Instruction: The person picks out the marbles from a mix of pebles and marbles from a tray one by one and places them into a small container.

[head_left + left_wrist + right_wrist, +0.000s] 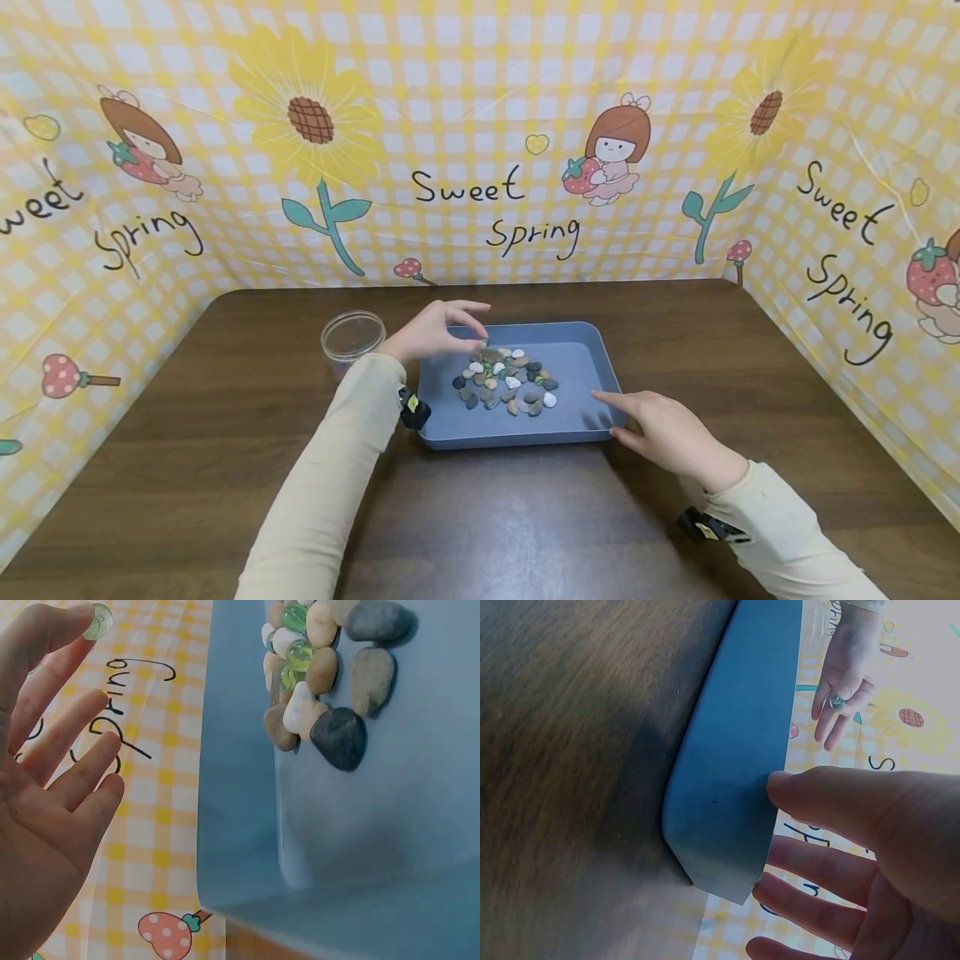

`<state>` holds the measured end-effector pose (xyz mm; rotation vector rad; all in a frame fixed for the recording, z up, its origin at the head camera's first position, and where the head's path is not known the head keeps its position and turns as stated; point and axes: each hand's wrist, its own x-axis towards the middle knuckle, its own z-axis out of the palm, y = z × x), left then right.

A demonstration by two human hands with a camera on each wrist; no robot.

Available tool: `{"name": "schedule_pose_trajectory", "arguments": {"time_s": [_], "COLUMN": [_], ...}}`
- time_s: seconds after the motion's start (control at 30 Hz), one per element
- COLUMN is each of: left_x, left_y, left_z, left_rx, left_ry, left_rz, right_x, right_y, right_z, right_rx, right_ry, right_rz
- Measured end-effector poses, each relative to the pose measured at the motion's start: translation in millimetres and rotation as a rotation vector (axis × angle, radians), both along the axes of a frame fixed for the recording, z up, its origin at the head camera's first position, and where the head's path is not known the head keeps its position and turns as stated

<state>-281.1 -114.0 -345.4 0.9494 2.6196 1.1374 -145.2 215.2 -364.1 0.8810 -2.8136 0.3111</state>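
Observation:
My left hand (438,327) is above the left part of a blue-grey tray (579,362), pinching a clear glass marble (98,622) with green in it between thumb and index finger. Its other fingers are spread, as the left wrist view shows. Below it in the tray lies a cluster of pebbles (512,382) in white, tan, grey and black, with green glass marbles (300,654) among them. At the tray's near right corner, my right hand (667,429) holds the rim, thumb outside and index finger reaching over the inside.
A clear round jar (352,335) stands left of the tray, partly behind my left forearm; its contents are hard to make out. All of this is on a dark wooden table (480,517), with a yellow checked cloth (465,100) hanging around the back and sides.

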Motion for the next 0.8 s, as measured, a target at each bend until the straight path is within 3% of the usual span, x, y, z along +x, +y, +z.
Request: {"name": "schedule_pose_trajectory", "arguments": {"time_s": [0.8], "left_x": [6.1], "left_y": [-13], "left_z": [8.4], "left_rx": [0.03], "left_ry": [-0.034], "left_rz": [0.031], "right_x": [0.1], "right_y": [-1], "right_z": [1.0], "right_rx": [-0.065], "right_ry": [-0.065], "right_rz": [0.004]}}
